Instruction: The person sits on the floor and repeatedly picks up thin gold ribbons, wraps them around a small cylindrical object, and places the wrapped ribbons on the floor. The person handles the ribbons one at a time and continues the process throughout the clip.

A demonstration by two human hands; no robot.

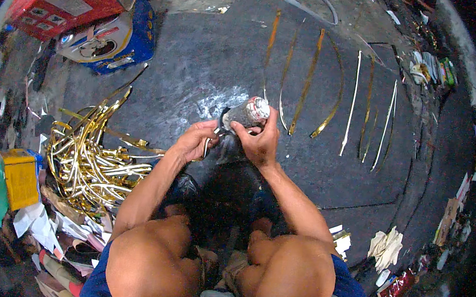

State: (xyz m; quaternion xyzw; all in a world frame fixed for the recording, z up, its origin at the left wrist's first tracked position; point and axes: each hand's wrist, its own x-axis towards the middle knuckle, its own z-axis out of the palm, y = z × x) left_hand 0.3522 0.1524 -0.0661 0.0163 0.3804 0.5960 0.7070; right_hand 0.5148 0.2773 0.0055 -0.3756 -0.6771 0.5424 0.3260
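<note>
Although the right hand (260, 146) hides part of it, the grey roll (242, 114) shows between both hands, over the dark mat (196, 47). The left hand (194, 138) pinches a thin strip (206, 146), its ends hard to make out. Thumb (240, 129) in front, the right hand grips the roll; both forearms (300, 205) slant inward.

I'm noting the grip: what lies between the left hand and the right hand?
The head view shows a grey cylinder between the left hand and right hand, with a dark piece at its end toward the left hand.
</note>
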